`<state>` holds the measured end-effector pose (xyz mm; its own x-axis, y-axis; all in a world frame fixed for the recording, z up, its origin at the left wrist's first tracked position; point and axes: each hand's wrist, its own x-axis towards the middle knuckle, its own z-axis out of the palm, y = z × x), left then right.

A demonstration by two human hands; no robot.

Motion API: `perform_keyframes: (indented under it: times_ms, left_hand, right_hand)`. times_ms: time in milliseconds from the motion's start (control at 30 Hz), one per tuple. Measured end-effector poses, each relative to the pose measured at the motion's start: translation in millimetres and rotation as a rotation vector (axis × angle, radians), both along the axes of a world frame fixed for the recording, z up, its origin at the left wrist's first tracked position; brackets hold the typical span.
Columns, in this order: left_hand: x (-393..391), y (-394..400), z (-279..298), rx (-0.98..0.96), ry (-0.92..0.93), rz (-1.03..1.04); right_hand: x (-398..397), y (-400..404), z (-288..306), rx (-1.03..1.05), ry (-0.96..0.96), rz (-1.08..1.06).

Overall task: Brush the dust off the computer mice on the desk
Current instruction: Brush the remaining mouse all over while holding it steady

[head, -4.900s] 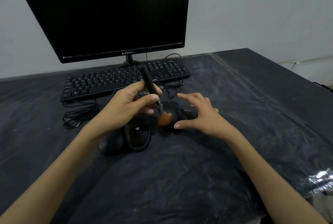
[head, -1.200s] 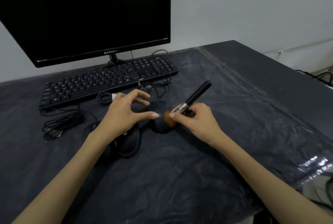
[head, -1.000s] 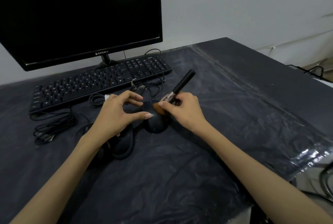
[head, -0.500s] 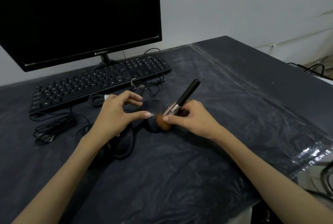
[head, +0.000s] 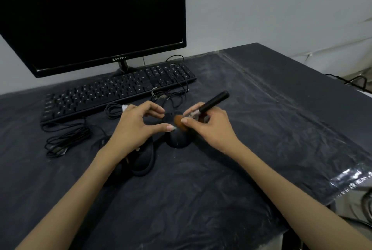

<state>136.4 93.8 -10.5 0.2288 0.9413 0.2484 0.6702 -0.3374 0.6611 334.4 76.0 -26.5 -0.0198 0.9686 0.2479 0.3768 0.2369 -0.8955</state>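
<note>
Three black mice lie on the dark plastic-covered desk (head: 201, 199). On the right-hand mouse (head: 178, 139), my right hand (head: 209, 127) grips a black-handled brush (head: 211, 103), its orange bristles (head: 179, 124) pressed on the mouse's front. My left hand (head: 134, 127) hovers beside that mouse, thumb and forefinger spread, thumb tip near the bristles; whether it touches the mouse I cannot tell. The middle mouse (head: 144, 159) lies under my left wrist. A third mouse (head: 118, 170) is mostly hidden by my left forearm.
A black keyboard (head: 112, 93) and a dark monitor (head: 90, 14) stand behind the mice. Coiled cables (head: 64, 141) lie left of my hands, more cable (head: 171, 97) near the keyboard's right end. The desk edge runs along the right, with crinkled clear plastic (head: 352, 179) there.
The brush passed from my left hand to my right. In the last second it stroked back and forth over the right-hand mouse, and the bristles now sit near its front again.
</note>
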Motion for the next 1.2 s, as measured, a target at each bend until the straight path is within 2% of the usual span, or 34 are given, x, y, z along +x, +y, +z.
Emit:
perform_keyframes:
  times_ms: [100,233,267,400,467,533,600,733,767,900,1067,1200]
  left_hand:
    - [0.0,-0.3,-0.1,-0.014,-0.008,0.002]
    - [-1.4,0.0,-0.5,-0.026,-0.008,0.012]
    - [-1.6,-0.1,-1.3,-0.027,-0.006,0.013]
    - [-6.1,1.8,-1.3,-0.034,0.039,-0.017]
    - [-8.4,3.4,2.2,-0.051,0.050,-0.058]
    - [-9.8,5.0,4.8,-0.069,0.055,-0.081]
    - [-10.9,6.0,4.1,-0.092,0.043,-0.094]
    - [-11.9,6.8,1.8,-0.071,0.039,-0.109]
    - [-11.9,7.0,1.6,-0.060,0.043,-0.110]
    - [-12.8,7.6,0.0,-0.051,0.048,-0.118]
    - [-13.4,11.8,-3.9,-0.011,0.058,-0.106]
    - [-16.4,14.0,-5.5,0.010,0.123,-0.113]
  right_hand:
    - [2.7,-15.7,-1.2,0.010,-0.031,0.058]
    - [5.1,-31.1,-3.4,-0.040,-0.197,0.236]
    - [6.2,-32.1,-2.4,-0.047,-0.190,0.254]
    - [9.6,-19.8,5.4,-0.005,0.023,0.071]
    - [5.6,-12.9,7.1,0.034,0.042,-0.052]
    - [-1.2,-11.5,5.8,0.053,0.017,-0.090]
    - [-8.3,-17.1,1.2,0.107,-0.049,-0.047]
    - [-16.8,-32.8,-10.0,0.162,-0.378,0.180]
    - [-16.9,-33.8,-10.7,0.154,-0.404,0.210]
    - [-7.6,-20.6,-0.4,0.087,-0.112,0.042]
    - [0.1,-7.0,2.6,0.083,-0.107,-0.131]
    - [3.6,-7.6,2.0,0.057,-0.011,-0.200]
